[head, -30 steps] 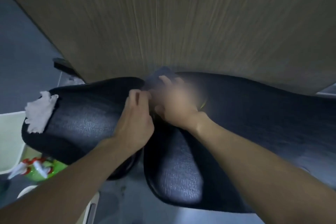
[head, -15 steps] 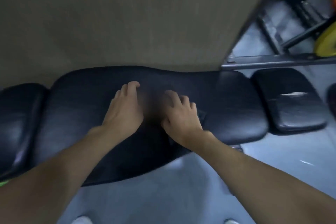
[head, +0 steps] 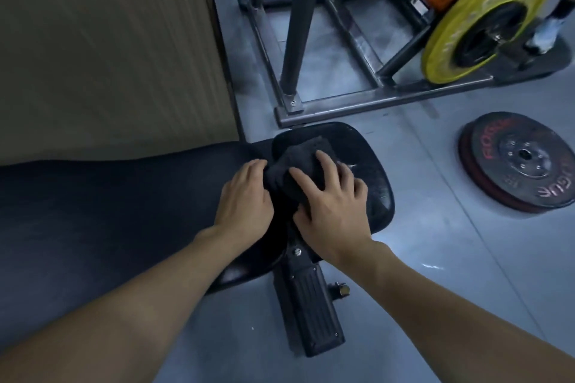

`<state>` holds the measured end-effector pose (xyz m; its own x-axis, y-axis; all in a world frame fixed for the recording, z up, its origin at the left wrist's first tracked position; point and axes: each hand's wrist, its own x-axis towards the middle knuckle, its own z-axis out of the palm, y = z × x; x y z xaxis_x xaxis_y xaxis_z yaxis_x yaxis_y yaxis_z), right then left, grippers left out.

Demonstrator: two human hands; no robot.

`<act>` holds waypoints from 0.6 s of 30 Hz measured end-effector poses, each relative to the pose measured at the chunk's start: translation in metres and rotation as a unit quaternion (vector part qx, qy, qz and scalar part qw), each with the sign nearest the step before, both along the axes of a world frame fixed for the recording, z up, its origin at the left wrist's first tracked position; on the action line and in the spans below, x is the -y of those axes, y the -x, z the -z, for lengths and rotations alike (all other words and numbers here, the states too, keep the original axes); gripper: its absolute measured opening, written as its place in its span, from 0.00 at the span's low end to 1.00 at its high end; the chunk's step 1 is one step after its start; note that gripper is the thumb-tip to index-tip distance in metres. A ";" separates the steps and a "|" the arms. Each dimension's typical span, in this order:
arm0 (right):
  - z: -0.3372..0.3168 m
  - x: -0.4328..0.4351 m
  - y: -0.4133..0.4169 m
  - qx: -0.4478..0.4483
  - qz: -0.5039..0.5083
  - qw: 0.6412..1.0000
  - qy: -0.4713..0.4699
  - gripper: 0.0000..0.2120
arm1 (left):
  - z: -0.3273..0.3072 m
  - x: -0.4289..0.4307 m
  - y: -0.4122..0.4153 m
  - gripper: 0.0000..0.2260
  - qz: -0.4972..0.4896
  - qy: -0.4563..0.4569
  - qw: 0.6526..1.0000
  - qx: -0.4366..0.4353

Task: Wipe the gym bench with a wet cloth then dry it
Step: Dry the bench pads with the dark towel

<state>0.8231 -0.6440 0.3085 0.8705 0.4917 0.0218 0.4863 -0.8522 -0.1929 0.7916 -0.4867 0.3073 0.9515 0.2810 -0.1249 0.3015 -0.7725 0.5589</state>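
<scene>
The hands (head: 244, 196) (head: 333, 211) hide much of the dark cloth (head: 300, 158), and the bench (head: 93, 196) runs off the left edge

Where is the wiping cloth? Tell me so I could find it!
Find the long black bench beside the wooden wall. At its small end pad, the left hand and right hand rest on a dark cloth. Unlike the smooth, shiny pad, it is fuzzy and bunched up.

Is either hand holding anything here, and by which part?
The dark cloth on the bench pad: right hand presses flat on its near half, not gripping; left hand touches its left edge, grip unclear.
</scene>
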 end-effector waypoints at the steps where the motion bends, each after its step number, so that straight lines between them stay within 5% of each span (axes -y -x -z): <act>1: 0.009 0.000 -0.004 -0.021 -0.004 0.999 0.026 0.31 | 0.008 -0.001 -0.004 0.24 0.007 -0.011 1.000 0.005; 7: 0.045 -0.011 -0.025 -0.011 0.012 0.998 0.057 0.31 | 0.051 -0.006 -0.008 0.24 0.018 -0.105 0.994 0.028; 18: 0.049 -0.054 -0.107 0.017 0.030 0.998 0.058 0.28 | 0.061 -0.005 -0.014 0.29 0.037 -0.124 0.991 0.023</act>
